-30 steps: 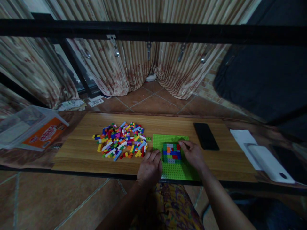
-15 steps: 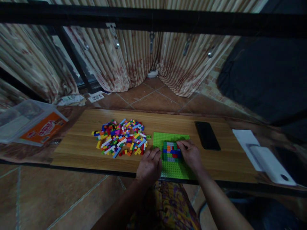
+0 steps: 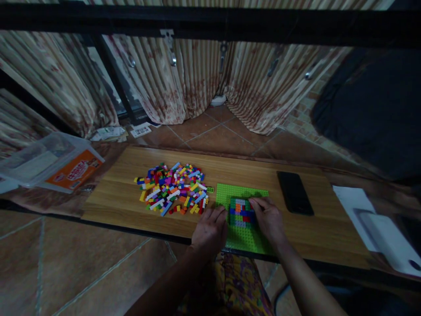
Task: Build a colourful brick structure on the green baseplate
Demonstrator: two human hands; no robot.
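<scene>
A bright green studded baseplate [image 3: 243,239] lies at the table's front edge. On it stands a low, flat build of toy bricks [image 3: 241,213] in green, grey, blue, red and orange. My left hand [image 3: 210,228] is closed at the plate's left edge, its curled fingers touching the rim beside the build. At the build's upper right corner, my right hand [image 3: 269,219] pinches thumb and fingertips together. Whatever sits between those fingertips is hidden. A loose pile of mixed bricks [image 3: 174,188] spreads to the left of the plate, with a dark green brick [image 3: 210,189] near its right side.
A black phone [image 3: 295,193] lies right of the baseplate on the wooden table [image 3: 112,188]. Beyond the table's left end stands a clear plastic box [image 3: 42,162] with an orange label. White paper [image 3: 353,202] and a white device [image 3: 391,241] lie at the right end.
The whole view has shifted, so the table and hands appear slightly farther right. Both hands keep almost the same places at the baseplate and build.
</scene>
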